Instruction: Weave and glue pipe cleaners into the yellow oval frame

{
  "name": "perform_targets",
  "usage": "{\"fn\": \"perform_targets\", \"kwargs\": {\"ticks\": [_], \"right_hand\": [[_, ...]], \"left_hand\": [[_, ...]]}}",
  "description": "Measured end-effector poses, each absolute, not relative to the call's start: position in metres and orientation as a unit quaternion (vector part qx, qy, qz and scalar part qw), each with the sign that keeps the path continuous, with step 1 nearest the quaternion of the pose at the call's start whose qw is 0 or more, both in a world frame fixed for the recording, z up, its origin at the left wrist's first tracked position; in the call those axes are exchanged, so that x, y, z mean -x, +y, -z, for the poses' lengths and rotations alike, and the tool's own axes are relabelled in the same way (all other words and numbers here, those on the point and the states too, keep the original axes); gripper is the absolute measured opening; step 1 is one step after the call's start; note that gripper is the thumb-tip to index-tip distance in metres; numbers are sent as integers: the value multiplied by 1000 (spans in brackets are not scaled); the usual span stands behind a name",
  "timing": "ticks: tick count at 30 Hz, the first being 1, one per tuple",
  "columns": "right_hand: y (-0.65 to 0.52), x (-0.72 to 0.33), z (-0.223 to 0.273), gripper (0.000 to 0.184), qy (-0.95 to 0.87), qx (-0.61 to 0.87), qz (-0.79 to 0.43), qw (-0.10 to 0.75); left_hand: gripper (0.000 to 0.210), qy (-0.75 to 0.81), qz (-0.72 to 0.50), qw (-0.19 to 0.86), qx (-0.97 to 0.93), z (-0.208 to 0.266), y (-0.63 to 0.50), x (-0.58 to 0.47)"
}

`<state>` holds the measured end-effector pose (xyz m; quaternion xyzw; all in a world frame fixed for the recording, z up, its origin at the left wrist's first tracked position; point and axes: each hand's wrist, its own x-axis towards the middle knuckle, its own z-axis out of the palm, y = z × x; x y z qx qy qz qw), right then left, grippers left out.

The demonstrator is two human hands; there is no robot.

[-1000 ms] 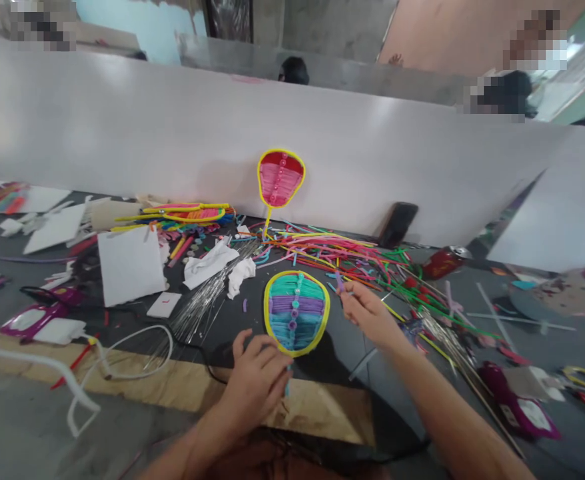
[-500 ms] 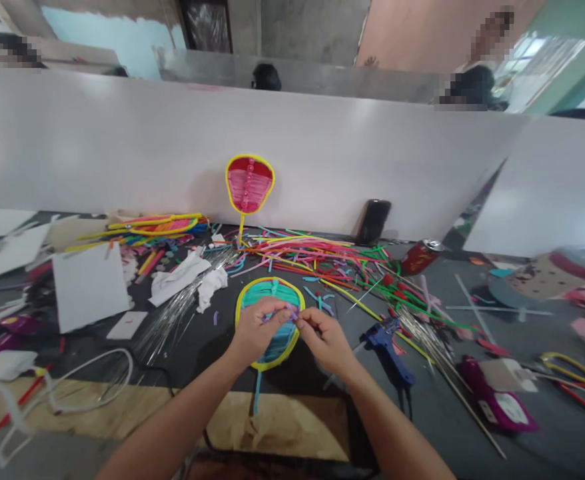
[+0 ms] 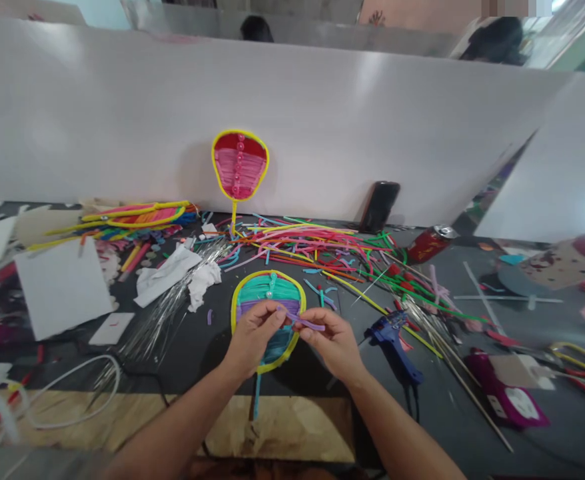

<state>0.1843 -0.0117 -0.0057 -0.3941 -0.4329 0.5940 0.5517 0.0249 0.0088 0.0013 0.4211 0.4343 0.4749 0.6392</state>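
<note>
A: Head view, the only one. Where is the purple strip (image 3: 312,325)?
B: Over the right part of the teal-and-purple fan (image 3: 278,348), as seen from above. Whether it touches the fan, cannot tell.
A: State of the hands?
B: Left hand (image 3: 255,333) pinches the strip's left end, thumb to forefinger. Right hand (image 3: 333,343) pinches it farther along; a free end shows past those fingertips.
A: How does it lie?
B: Between the hands, long axis roughly left to right, dipping rightward, so crosswise to the fan's stem (image 3: 256,397), which points to the near side. Neither hand nearer; both grip it. Right hand sits by the fan's right edge.
A: Any writing?
B: None legible. Red can (image 3: 428,245), beyond the fan and right: markings too small. White card (image 3: 111,329) on the counter (image 3: 185,353), left of the fan: small red mark, unreadable. Blue glue gun (image 3: 396,347), right of the fan: no lettering made out.
</note>
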Motion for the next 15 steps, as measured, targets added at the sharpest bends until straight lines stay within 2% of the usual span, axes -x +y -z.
{"fn": "perform_targets", "kwargs": {"ticks": [3,8,11,15], "right_hand": [[-13,-180,10,15,-436,402,-577,562],[-11,-182,9,14,-469,422,-554,543],[-11,-185,6,17,-496,441,-521,536],[-12,-187,3,19,-560,468,-454,512]], "left_hand": [[24,434,-478,663,-378,-3,6,-26],[33,404,-469,703,-352,-8,5,-25],[29,405,-441,617,-510,-7,7,-22],[26,378,-366,401,-749,-7,11,-17]]}}
